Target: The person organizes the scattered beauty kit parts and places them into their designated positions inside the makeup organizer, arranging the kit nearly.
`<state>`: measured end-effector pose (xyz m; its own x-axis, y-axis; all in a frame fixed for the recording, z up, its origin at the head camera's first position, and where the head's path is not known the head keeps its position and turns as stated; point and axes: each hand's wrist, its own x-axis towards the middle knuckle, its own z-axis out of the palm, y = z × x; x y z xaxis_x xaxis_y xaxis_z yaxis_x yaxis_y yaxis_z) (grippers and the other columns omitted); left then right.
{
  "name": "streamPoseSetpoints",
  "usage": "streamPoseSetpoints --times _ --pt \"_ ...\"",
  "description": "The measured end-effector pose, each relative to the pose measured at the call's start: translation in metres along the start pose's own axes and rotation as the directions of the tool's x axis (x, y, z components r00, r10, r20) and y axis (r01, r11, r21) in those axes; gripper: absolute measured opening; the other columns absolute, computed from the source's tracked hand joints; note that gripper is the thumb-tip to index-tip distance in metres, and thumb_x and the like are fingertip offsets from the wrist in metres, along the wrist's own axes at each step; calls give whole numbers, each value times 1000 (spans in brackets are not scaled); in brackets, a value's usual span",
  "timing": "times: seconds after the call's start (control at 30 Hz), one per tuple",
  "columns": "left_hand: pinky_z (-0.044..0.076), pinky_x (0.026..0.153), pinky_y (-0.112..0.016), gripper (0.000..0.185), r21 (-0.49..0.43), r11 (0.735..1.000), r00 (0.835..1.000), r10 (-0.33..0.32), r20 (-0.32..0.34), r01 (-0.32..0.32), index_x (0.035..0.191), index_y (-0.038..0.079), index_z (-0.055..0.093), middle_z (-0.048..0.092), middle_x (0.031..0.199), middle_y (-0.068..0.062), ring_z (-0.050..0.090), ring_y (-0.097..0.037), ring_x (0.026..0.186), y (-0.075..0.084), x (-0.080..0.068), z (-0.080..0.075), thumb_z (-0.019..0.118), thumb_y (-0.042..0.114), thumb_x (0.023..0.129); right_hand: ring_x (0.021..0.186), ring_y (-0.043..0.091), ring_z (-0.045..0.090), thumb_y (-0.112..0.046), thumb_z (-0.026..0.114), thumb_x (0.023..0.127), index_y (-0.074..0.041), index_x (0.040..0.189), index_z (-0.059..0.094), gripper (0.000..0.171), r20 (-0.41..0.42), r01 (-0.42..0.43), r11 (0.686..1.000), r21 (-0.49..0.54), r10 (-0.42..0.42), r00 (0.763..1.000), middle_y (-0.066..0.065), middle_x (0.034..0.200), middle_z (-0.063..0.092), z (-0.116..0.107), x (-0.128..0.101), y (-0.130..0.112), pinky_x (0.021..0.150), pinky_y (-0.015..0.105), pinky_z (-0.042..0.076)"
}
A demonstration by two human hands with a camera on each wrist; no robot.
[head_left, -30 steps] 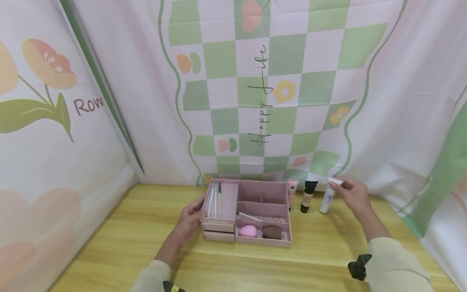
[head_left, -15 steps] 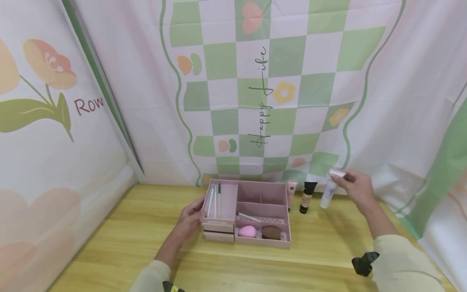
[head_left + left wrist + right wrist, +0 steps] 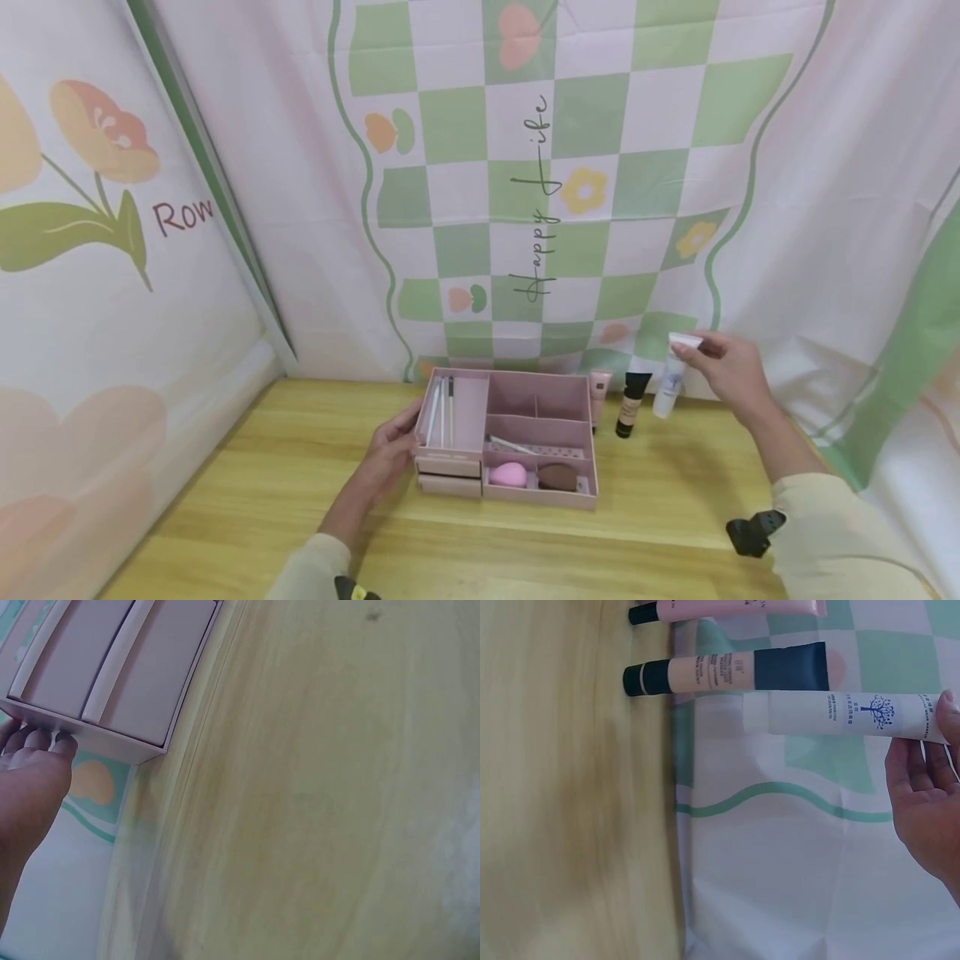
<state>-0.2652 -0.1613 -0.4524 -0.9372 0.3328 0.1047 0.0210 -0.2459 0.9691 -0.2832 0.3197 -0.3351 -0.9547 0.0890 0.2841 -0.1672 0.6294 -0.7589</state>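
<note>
My right hand [image 3: 723, 367] pinches the top end of a white tube [image 3: 670, 379] with a blue tree print [image 3: 855, 712] and holds it in the air above the table's back right. My left hand [image 3: 390, 454] rests against the left side of a pink organizer box [image 3: 510, 437], fingertips [image 3: 37, 742] touching its corner by the two small drawers [image 3: 112, 667]. The box holds thin white sticks at the left, a pink sponge [image 3: 508, 475] and a brown sponge [image 3: 558, 477] in front.
A beige tube with a black cap [image 3: 632, 402] and a pink tube [image 3: 601, 392] stand upright just right of the box, by the cloth backdrop [image 3: 555, 183]. The wooden table [image 3: 300, 500] runs out to cloth walls at left and right.
My right hand has lifted the white tube off the table and carried it up and slightly left. The left hand and the box have stayed put.
</note>
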Motion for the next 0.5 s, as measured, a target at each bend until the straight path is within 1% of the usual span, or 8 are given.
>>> streamPoseSetpoints --times 0.1,0.3,0.5 --pt "30 119 -29 72 1 1000 1000 3 2 -3 154 2 19 12 166 -14 14 -32 153 0 0 0 48 -2 87 79 -14 53 -44 60 92 2 129 57 59 -4 20 1000 -7 -20 1000 -38 81 54 -1 1 -8 71 5 51" --pt "31 119 -29 73 4 1000 1000 -3 9 3 154 4 19 12 166 -14 14 -32 153 1 0 -1 49 -2 87 76 -13 55 -40 62 93 3 125 60 54 -12 98 995 -29 -99 995 -38 77 55 -2 2 -25 67 6 51" --pt "33 117 -26 73 -3 1000 1000 -12 5 12 154 4 19 12 166 -13 14 -31 153 1 0 -1 49 -2 88 76 -7 58 -43 62 92 1 127 60 56 11 85 996 -29 -85 996 -32 76 58 -2 2 -41 66 10 51"
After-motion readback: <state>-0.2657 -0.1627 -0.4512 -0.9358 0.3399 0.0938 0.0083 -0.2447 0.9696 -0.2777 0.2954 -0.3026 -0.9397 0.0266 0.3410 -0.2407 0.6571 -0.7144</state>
